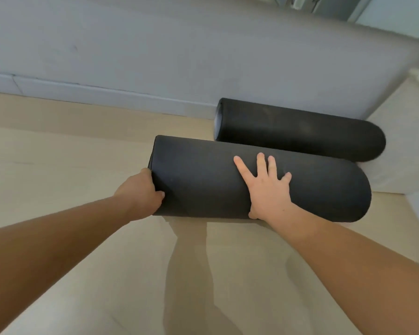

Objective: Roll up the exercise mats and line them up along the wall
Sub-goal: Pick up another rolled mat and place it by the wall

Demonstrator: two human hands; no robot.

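While the left hand (pixel 140 189) clasps the left end of the nearer roll (pixel 203 180), thumb on its near side and fingers curled out of sight round the end face, the right hand (pixel 269 187) lies flat on top of the same roll, fingers straight and spread, palm pressing down just right of its middle. That roll, 1 of 2 black mats in view, lies on the pale floor (pixel 58 153) roughly parallel to the wall (pixel 155 44) but apart from it. The farther roll (pixel 300 128) sits between them, close along the foot of the wall and shifted to the right; whether the 2 rolls touch I cannot tell. Judging by the matte, faintly dimpled surface, this is soft foam: light for its bulk, grippy not slippery, in no way fragile, and firm enough once wound to shift as 1 piece. Its likely vice is springing open (the loose outer edge is not visible from here), so a flat palm on top plus a hold at 1 end looks sound for rolling or sliding it toward the wall. Lifting it would probably call for a hand under each end. No container shows. The farther roll's left end face is pale grey, and nothing can be seen inside it. Right of both rolls, along the wall, sits a pale padded thing (pixel 402 141).
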